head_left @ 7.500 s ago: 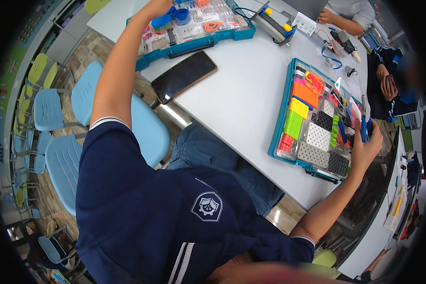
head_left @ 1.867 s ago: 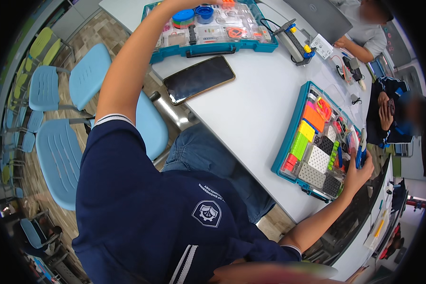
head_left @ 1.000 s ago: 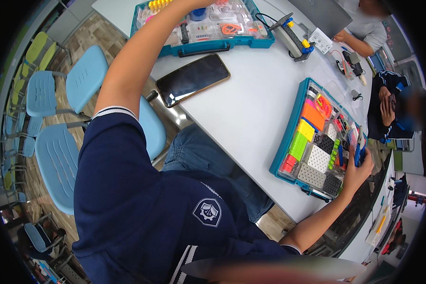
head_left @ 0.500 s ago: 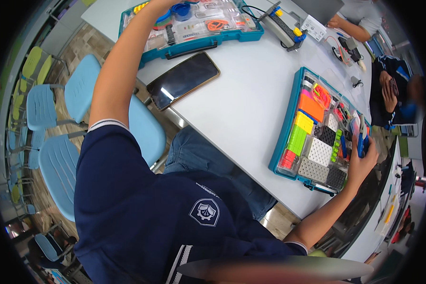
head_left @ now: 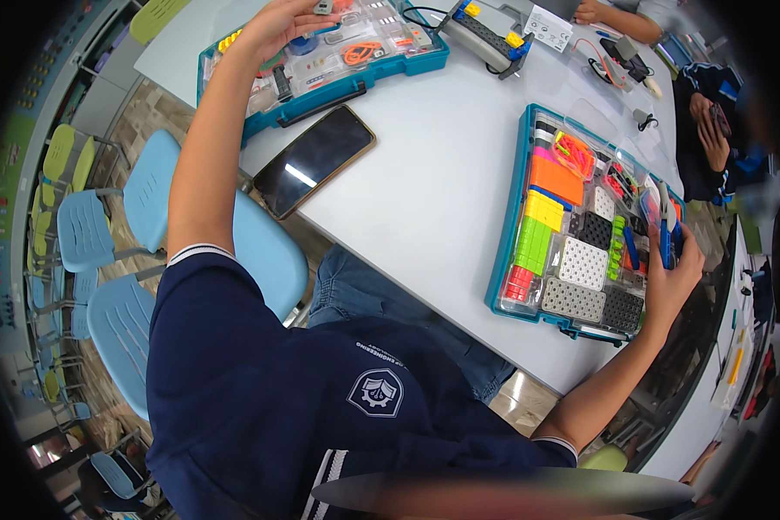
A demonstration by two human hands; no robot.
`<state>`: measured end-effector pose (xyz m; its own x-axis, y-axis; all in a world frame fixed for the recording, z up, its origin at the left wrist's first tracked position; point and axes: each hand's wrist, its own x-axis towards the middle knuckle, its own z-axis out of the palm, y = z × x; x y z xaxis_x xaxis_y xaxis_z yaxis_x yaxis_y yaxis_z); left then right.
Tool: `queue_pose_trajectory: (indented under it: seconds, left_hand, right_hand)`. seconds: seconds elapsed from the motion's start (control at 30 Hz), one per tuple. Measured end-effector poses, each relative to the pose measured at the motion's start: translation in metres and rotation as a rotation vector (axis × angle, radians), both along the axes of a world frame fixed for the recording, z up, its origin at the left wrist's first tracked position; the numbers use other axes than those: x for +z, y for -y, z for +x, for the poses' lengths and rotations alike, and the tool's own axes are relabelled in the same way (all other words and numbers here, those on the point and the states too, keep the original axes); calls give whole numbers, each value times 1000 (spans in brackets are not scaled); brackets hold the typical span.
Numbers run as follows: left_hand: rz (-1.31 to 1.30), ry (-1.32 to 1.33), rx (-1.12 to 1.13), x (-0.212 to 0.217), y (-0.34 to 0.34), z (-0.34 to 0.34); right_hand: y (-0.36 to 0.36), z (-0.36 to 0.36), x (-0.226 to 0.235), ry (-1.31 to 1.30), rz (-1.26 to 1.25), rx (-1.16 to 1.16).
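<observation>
My left hand (head_left: 279, 28) is raised over the far-left teal parts case (head_left: 338, 87), its fingertips closed on a small grey piece (head_left: 323, 7) at the picture's top edge. Under that hand the case shows orange cables (head_left: 361, 53) and small parts in clear compartments. At the right, my right hand (head_left: 676, 276) is closed round blue-handled pliers (head_left: 670, 243), their pale jaws pointing away from me. The hand is at the right side of a second teal case (head_left: 504, 251), which holds orange blocks (head_left: 556, 180), green blocks (head_left: 533, 245) and a white perforated plate (head_left: 583, 263).
A dark phone (head_left: 315, 161) lies on the white table (head_left: 407, 191) near its edge. Farther back stand a grey and black device (head_left: 485, 39) and a printed white card (head_left: 548, 29). Another person's hands (head_left: 711, 130) are at the right. Blue chairs (head_left: 269, 243) stand at the left.
My left hand has come further into view, now showing the grey piece at its fingertips. The pliers in my right hand are slightly higher. The whole view has shifted a little.
</observation>
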<state>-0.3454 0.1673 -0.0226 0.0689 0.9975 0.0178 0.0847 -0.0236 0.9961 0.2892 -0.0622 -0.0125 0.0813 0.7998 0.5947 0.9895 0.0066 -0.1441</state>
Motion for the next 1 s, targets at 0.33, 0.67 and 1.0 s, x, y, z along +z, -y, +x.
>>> queue_pose_trajectory:
  seconds: [0.33,0.67,1.0]
  left_hand:
    - [62,-65,149,22,14,24]
    - [208,-332,76,-24,-23,19]
    - [389,-821,196,-16,4,37]
  right_hand:
    - [-1,0,0,82,31,15]
    - [-5,6,-8,19,4,34]
    - [-1,17,-9,20,60,-16]
